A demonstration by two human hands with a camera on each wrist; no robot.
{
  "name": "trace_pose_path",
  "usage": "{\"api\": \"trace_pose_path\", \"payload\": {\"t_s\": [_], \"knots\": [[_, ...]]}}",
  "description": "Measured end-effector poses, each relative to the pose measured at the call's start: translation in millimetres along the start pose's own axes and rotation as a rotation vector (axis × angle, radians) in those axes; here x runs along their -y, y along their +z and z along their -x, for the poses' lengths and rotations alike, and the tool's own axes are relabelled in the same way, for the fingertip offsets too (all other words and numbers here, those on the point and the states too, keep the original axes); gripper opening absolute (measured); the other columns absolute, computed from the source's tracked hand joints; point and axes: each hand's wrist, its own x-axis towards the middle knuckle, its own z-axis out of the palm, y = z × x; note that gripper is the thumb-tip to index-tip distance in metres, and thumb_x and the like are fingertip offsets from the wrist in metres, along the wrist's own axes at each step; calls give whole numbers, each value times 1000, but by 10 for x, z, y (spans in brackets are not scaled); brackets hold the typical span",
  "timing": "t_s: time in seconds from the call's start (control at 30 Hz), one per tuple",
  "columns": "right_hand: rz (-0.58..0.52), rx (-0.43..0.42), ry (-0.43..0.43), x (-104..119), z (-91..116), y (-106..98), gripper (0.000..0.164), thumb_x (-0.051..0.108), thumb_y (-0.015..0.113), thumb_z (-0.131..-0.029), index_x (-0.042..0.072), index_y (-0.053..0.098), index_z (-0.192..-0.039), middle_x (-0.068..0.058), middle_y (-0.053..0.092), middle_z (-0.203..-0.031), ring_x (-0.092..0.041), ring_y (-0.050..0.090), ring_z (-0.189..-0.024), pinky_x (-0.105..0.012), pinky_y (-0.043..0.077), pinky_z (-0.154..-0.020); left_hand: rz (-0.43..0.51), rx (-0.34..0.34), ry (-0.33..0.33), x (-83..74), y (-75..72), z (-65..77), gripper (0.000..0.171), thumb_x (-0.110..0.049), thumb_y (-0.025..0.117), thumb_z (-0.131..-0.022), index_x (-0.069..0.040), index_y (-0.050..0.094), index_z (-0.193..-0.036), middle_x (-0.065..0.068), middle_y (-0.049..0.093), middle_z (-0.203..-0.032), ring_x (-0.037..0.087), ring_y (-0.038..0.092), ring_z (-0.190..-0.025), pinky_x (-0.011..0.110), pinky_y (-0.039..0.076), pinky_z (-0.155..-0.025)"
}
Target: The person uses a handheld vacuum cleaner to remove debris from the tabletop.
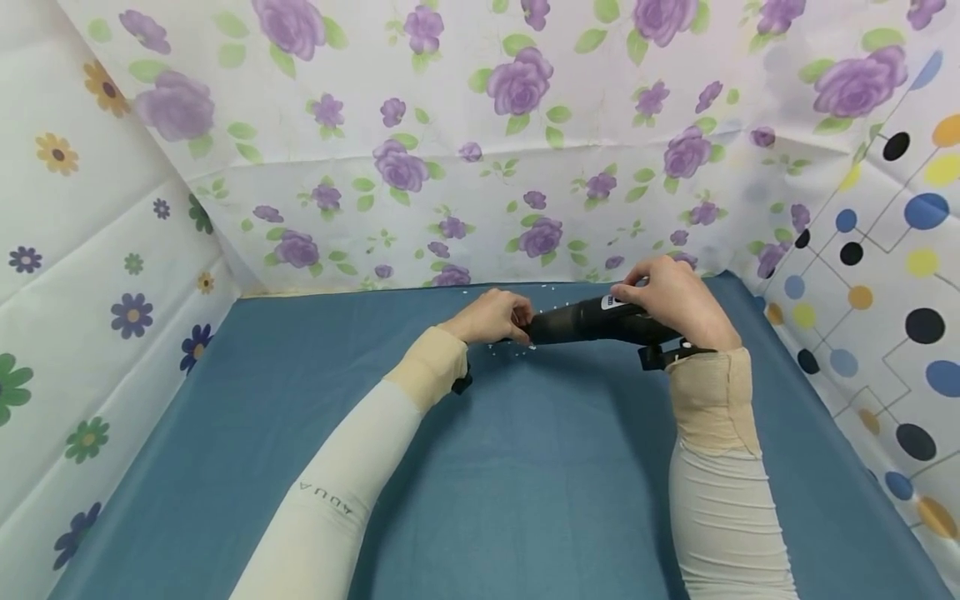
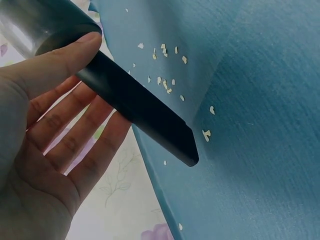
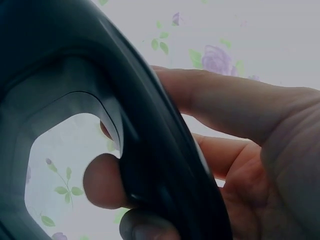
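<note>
A black handheld vacuum cleaner (image 1: 592, 321) with a white label is held above the far part of the blue cloth. My right hand (image 1: 670, 293) grips its handle; in the right wrist view the fingers wrap through the loop of the handle (image 3: 150, 130). With thumb above and fingertips below, my left hand (image 2: 65, 135) pinches the flat, narrow nozzle (image 2: 140, 105) near its base. The nozzle slants down toward scattered pale scraps (image 2: 165, 85) on the cloth. From the head camera, the left hand (image 1: 495, 317) hides most of the nozzle.
Blue cloth (image 1: 510, 467) covers the table. Behind it stands a sheet with purple roses (image 1: 405, 167), a flower-print sheet (image 1: 127, 317) is at left, and a dotted sheet (image 1: 885, 292) at right. A few scraps (image 2: 180, 226) lie near the cloth's far edge.
</note>
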Motion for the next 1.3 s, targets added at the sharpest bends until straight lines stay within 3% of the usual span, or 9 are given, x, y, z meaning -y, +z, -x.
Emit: {"api": "trace_pose_path", "payload": {"t_s": [0.3,0.67,0.9,1.13,1.3], "knots": [[-15,21,8,6,0,-19,40,34,62,-107,-1,73,-123,-27,65,-129,-38,61,-102,-52,52,-80,6,6,-3,6,8,7,26,-22,87,-89,-13,72,-108,2,72,-104,15,67,-96,33,56,-88],[-6,26,4,6,-9,16,38,33,62,-107,-1,74,-121,-26,67,-126,-35,63,-96,-48,51,-77,8,13,-5,33,39,15,27,-23,87,-88,-13,72,-109,2,72,-105,15,67,-97,35,56,-90],[-12,35,7,-5,10,-24,40,34,62,-107,-2,73,-121,-27,66,-126,-41,56,-109,-53,50,-81,8,11,7,9,31,10,28,-23,87,-88,-13,72,-109,2,72,-106,15,67,-97,34,55,-90],[-6,50,-7,-7,20,-46,39,33,63,-106,-2,74,-120,-26,68,-121,-36,62,-94,-50,52,-77,7,32,9,-8,46,36,27,-24,87,-88,-13,72,-107,2,71,-105,15,67,-98,33,56,-90],[1,55,-4,7,21,-57,39,33,63,-106,-2,74,-121,-26,67,-123,-36,62,-98,-49,51,-76,6,39,22,-2,49,45,26,-25,86,-89,-14,71,-107,1,71,-105,14,66,-98,32,55,-89]]}}
